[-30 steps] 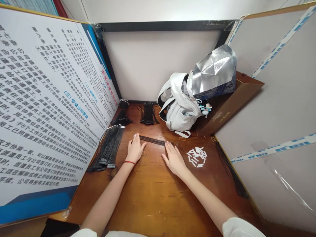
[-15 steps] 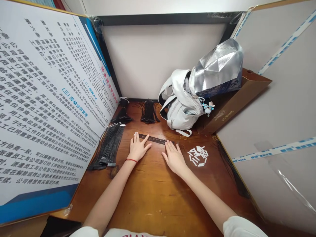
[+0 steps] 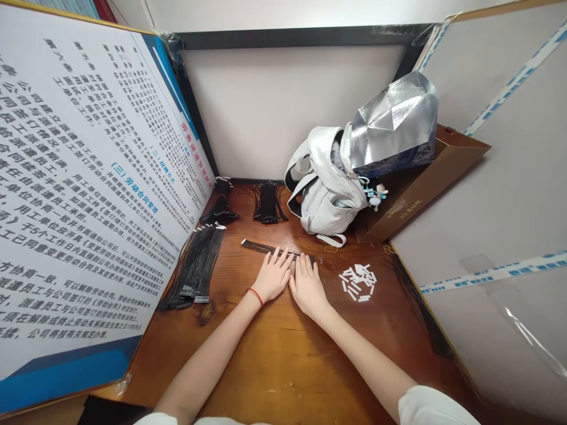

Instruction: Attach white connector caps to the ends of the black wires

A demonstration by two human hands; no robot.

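Observation:
A flat strip of thin black wires (image 3: pixel 261 247) lies across the wooden table (image 3: pixel 283 354). My left hand (image 3: pixel 273 275) rests palm down, fingers stretched flat, with its fingertips on the right part of the strip. My right hand (image 3: pixel 306 285) lies flat right beside it, fingers together and extended, fingertips at the strip's right end. A red string circles my left wrist. Neither hand grips anything.
A pile of small white pieces (image 3: pixel 358 281) lies right of my hands. Black wire bundles (image 3: pixel 197 265) lie at the left by a printed board (image 3: pixel 80 177), more bundles (image 3: pixel 267 202) at the back. A white backpack (image 3: pixel 325 192), silver bag (image 3: pixel 394 127) and cardboard box (image 3: pixel 420 183) fill the back right.
My left hand has slid right along the wire strip from its left end until it lies next to my right hand. The right hand has barely moved.

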